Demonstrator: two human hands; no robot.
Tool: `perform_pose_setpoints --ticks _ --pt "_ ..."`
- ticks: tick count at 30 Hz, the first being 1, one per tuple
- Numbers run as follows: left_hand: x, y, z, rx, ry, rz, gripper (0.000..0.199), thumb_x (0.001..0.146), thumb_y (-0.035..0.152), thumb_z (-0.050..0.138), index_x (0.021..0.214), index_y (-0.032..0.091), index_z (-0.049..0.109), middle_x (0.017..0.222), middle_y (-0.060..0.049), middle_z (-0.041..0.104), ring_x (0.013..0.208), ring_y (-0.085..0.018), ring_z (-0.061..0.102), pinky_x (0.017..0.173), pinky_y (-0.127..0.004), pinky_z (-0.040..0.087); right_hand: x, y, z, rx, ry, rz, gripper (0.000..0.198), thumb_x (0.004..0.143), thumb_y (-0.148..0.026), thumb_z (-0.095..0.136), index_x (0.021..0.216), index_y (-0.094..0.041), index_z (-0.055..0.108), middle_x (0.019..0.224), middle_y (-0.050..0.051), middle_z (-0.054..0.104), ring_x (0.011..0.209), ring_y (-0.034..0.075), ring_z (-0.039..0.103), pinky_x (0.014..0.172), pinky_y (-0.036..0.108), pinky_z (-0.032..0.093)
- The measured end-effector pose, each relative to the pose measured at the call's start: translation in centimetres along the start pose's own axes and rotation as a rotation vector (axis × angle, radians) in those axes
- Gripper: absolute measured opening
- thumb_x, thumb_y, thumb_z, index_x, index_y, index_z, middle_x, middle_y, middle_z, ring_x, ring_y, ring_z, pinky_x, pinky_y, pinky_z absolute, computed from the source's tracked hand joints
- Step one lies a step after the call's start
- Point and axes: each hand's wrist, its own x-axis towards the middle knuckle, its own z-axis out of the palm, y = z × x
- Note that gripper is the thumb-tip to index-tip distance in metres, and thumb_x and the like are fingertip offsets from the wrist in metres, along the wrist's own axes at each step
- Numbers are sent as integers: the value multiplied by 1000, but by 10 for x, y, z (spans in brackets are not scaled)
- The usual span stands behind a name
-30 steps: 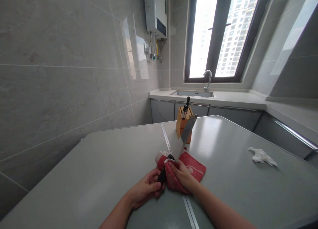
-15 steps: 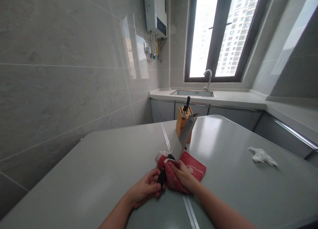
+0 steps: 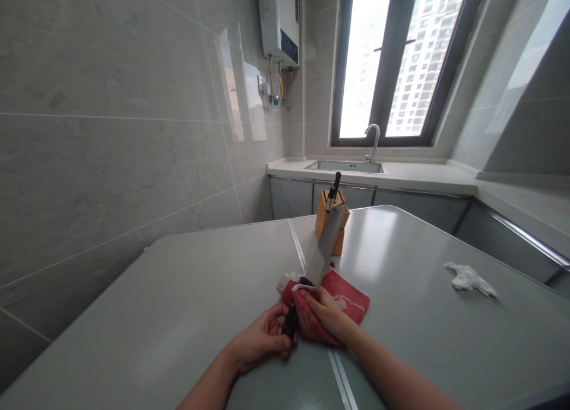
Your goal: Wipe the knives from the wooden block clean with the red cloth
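A knife with a broad steel blade (image 3: 326,247) and a black handle is held over the table, its blade slanting up and away from me. My left hand (image 3: 267,337) is closed around the lower end of the handle. My right hand (image 3: 328,310) grips a red cloth (image 3: 350,296) with white edging, thumb on top, pressed against the handle near the base of the blade. Part of the cloth spreads out to the right, and its rolled pale end shows left of the handle. The cloth hides the middle of the handle's right side.
Behind the blade stands a wooden knife block (image 3: 339,242) with black-handled tools in it. A crumpled white tissue (image 3: 469,279) lies on the right of the grey table (image 3: 178,297). Farther back are a counter with a sink (image 3: 347,167) and a faucet (image 3: 375,142).
The blade has turned slightly, its tip shifting left and now overlapping the knife block more. Both hands keep their hold, with barely any movement.
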Motion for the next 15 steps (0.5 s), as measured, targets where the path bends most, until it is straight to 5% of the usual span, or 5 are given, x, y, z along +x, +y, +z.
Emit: perform_pose_setpoints --ticks 15 --pt "1 -2 -3 24 9 -2 39 74 29 72 101 12 50 86 -9 62 58 -9 55 54 -20 41 -2 0 0 -34 -21 -26 33 77 -44 62 95 -17 60 95 6 67 91 23 62 86 36 47"
